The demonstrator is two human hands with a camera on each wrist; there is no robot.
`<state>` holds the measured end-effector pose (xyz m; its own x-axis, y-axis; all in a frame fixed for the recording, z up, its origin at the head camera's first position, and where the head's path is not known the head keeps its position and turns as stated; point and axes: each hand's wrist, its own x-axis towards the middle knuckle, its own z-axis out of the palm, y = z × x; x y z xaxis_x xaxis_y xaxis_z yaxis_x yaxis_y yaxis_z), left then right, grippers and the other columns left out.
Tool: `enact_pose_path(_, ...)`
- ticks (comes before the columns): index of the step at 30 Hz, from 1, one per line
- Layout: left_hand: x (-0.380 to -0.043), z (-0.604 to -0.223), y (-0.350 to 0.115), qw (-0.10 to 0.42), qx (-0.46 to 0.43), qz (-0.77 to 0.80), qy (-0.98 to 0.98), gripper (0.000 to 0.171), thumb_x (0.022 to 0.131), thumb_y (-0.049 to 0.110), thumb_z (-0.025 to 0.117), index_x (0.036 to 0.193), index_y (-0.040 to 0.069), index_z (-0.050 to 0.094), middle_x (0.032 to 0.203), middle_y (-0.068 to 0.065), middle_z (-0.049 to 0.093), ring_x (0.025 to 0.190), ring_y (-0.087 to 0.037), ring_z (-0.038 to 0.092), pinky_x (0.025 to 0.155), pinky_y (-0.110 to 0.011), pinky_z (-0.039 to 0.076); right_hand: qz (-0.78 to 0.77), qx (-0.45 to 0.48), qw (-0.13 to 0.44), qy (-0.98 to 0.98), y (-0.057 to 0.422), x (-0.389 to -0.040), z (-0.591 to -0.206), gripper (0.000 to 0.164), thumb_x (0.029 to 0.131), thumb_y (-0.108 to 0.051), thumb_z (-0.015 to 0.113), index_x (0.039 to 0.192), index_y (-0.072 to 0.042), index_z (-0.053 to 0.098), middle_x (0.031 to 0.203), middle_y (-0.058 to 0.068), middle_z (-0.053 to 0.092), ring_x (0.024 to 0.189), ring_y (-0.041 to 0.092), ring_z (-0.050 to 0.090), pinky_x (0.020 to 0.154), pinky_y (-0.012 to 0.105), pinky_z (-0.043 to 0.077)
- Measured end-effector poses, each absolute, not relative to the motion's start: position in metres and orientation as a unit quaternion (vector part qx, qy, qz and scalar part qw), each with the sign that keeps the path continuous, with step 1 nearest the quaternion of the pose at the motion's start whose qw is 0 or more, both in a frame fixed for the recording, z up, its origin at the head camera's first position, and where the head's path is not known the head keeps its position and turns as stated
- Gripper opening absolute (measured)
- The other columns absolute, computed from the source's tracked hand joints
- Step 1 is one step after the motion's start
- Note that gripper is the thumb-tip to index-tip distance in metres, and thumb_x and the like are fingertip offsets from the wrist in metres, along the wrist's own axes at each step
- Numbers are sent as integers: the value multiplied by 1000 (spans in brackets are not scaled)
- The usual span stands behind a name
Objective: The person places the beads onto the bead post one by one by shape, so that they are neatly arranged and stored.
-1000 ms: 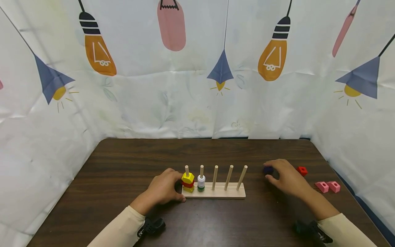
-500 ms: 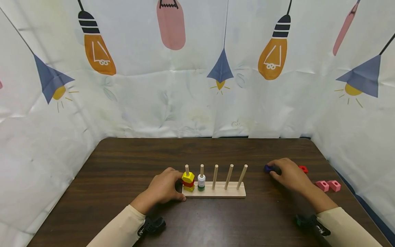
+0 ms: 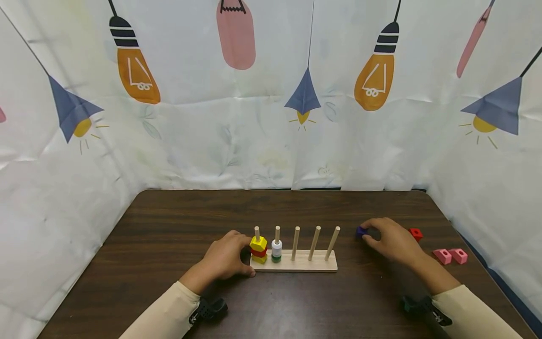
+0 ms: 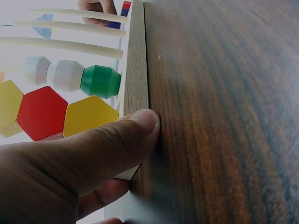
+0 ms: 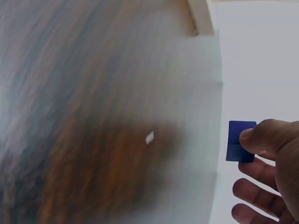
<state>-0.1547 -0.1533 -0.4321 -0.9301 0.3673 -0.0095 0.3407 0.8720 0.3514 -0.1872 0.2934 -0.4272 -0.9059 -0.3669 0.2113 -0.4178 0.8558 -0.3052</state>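
Blue is showing at the right hand (image 3: 394,241): its thumb and a finger are pinching a blue block (image 3: 361,232), which is sitting well to the right of the wooden rack (image 3: 306,267) and seemingly above the tabletop (image 3: 190,207). The left hand (image 3: 226,256) is gripping the left end of the rack's base, its thumb pressing along the front edge.

On the first peg, a red block (image 3: 259,253) is lying between two yellow blocks (image 3: 258,244); on the next, white beads (image 3: 276,247) are resting over a green bead (image 3: 276,259). The other three pegs are standing bare.

The thumb is covering only one side of the blue block, so a loose pinch could be letting it twist or drop. Its hole is not showing, so judging its angle is remaining hard. Should the left hand be easing off, a knock against the tall pegs could be shifting or tipping the rack. Pink blocks (image 3: 442,256) are lying just beside the right forearm, so a careless backward swing could be scattering them.
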Motion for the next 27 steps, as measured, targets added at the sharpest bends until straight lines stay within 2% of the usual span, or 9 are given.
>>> enact_pose_path(15, -155, -433, -154, 35, 186, 176, 966, 62, 62, 41, 99, 115, 22, 74, 113, 3, 69, 113, -22, 58, 81, -54, 54, 182, 230, 102, -951, 265, -172, -384, 35, 87, -19, 83, 118, -9, 71, 106, 6, 71, 94, 27, 68, 74, 48, 55)
enact_pose_path(27, -155, -434, -155, 34, 191, 179, 964, 59, 63, 40, 99, 113, 24, 73, 112, 5, 69, 113, -22, 57, 79, -55, 53, 191, 265, 138, -935, 251, -163, -346, 37, 86, -12, 83, 121, -8, 70, 108, 6, 70, 96, 26, 67, 76, 49, 54)
